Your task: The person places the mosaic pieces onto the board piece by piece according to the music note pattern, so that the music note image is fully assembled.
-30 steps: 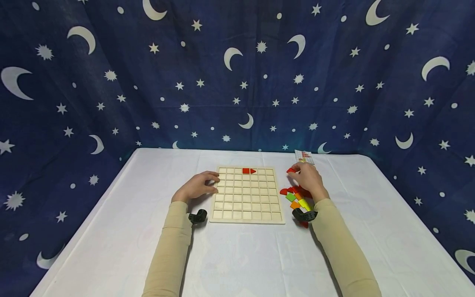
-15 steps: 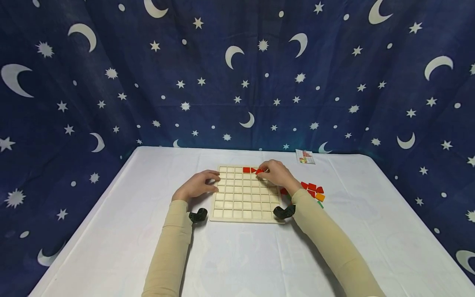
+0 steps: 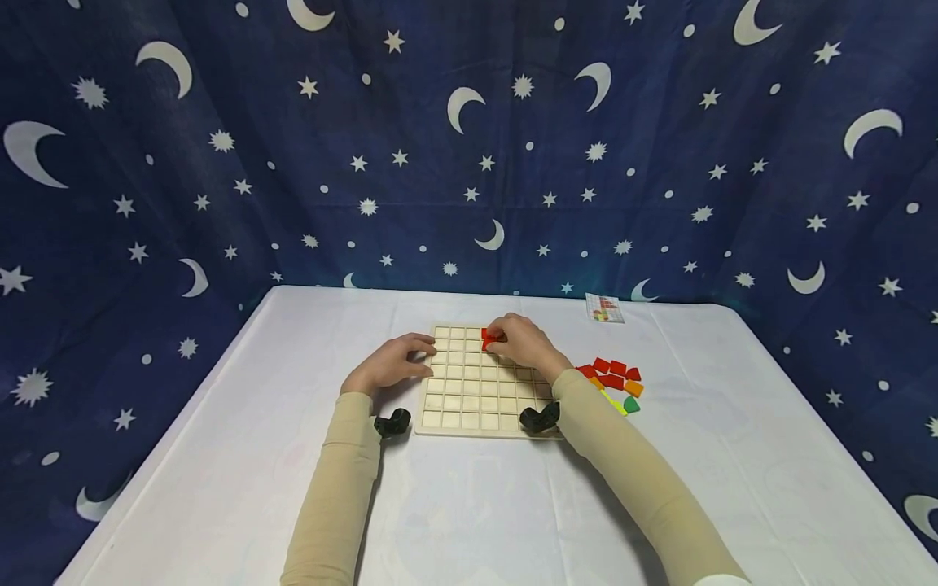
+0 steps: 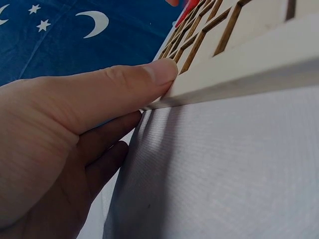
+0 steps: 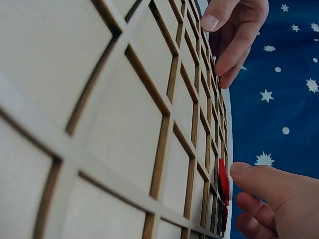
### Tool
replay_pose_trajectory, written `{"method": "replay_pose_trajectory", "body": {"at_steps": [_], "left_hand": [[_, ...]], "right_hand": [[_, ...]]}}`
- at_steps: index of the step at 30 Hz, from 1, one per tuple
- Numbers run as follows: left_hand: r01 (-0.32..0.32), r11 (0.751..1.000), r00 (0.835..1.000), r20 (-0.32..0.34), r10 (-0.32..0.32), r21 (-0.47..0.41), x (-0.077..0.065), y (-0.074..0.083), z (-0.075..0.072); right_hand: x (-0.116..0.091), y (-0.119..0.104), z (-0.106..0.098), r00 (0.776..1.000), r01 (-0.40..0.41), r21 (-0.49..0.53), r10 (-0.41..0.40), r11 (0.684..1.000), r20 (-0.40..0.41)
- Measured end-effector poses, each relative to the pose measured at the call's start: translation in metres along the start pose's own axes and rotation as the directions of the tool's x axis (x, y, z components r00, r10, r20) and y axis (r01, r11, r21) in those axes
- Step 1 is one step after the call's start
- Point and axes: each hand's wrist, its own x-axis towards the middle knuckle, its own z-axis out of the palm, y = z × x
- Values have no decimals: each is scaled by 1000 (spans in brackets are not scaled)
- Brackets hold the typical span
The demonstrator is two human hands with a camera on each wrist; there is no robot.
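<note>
A square wooden grid board [image 3: 462, 399] lies on the table. My left hand [image 3: 396, 364] is at its left edge; in the left wrist view the thumb [image 4: 162, 71] rests straight along the rim, other fingers beside it. My right hand [image 3: 522, 342] reaches over the far part of the board and pinches a red tile [image 3: 487, 346], just nearer than the red square tile [image 3: 485, 333] in the far row. In the right wrist view the pinched red tile [image 5: 224, 180] stands tilted at the grid by the thumb. The right hand hides the tiles right of the square.
Right of the board lies a loose pile of red tiles [image 3: 611, 380], with an orange tile [image 3: 633, 388], a green tile [image 3: 631, 404] and a yellow tile [image 3: 615, 404]. A printed pattern card [image 3: 604, 308] lies at the back. A starry curtain [image 3: 469, 163] hangs behind.
My right hand has carried a red tile from beside the card leftward over the board, first to the far row's right part, then below the red square. The left hand has stayed put.
</note>
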Motion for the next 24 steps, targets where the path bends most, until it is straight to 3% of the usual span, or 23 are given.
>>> {"method": "replay_pose_trajectory", "body": {"at_steps": [9,24], "left_hand": [[-7,1000,1000,1,7,3,1,-1,0],[-3,1000,1000,4,3,14,0,1,0]], "right_hand": [[4,1,3,999,-34,-75,37,997,40],[5,1,7,999,-50,-35,50,998,19]]}}
